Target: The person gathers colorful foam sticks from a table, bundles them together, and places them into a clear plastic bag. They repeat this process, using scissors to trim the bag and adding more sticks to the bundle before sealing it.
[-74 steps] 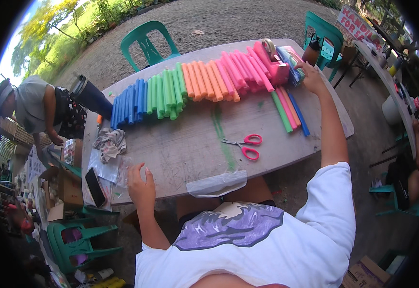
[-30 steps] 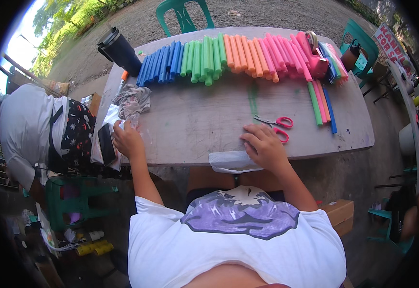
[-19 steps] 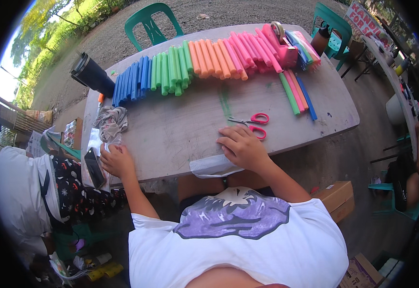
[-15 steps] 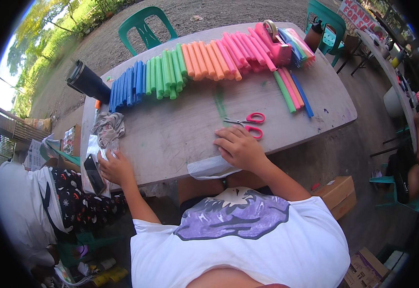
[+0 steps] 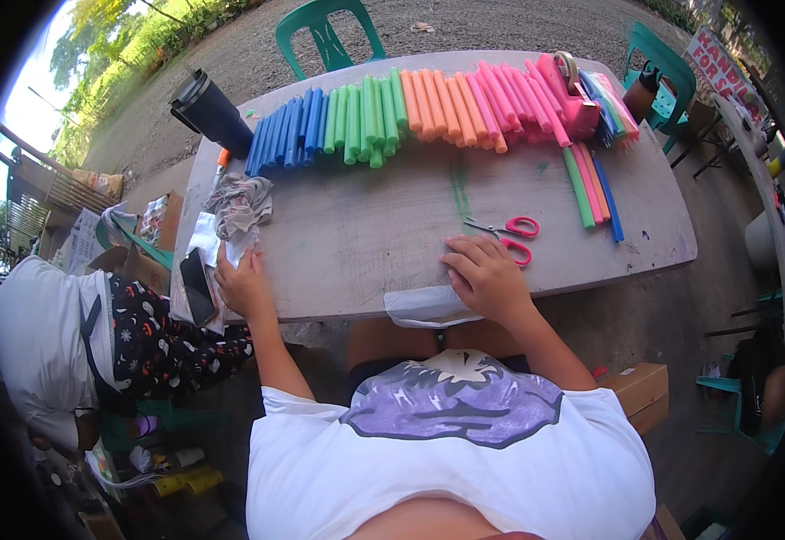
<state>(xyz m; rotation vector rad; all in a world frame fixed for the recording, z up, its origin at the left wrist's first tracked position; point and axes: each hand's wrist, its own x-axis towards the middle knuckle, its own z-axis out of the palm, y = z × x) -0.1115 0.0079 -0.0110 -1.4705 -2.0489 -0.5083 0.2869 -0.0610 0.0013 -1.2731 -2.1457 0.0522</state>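
At the table's left side my left hand (image 5: pixel 246 286) rests with bent fingers apart, its fingertips at the lower end of a crumpled grey cloth (image 5: pixel 237 205). No grip on the cloth shows. A dark phone (image 5: pixel 197 286) lies just left of this hand, beside a white plastic sheet (image 5: pixel 204 236). My right hand (image 5: pixel 491 277) lies palm down near the front edge, fingers stretched out and nothing held. Close beyond it are scissors (image 5: pixel 516 236) with red handles, their blades slightly apart. A folded white sheet (image 5: pixel 428 307) hangs at the edge beside my right wrist.
Across the table (image 5: pixel 356 243) runs a row of candle-like sticks: blue (image 5: pixel 286 135), green (image 5: pixel 365 121), orange (image 5: pixel 451 108) and pink (image 5: pixel 523 99). A pink tape dispenser (image 5: pixel 577 99) and a dark tumbler (image 5: pixel 212 112) flank it. Another person (image 5: pixel 50 333) is at the left.
The whole view has shifted, so the table sits further right and higher. My left hand has come closer to the cloth's lower end. My right hand stays beside the scissors.
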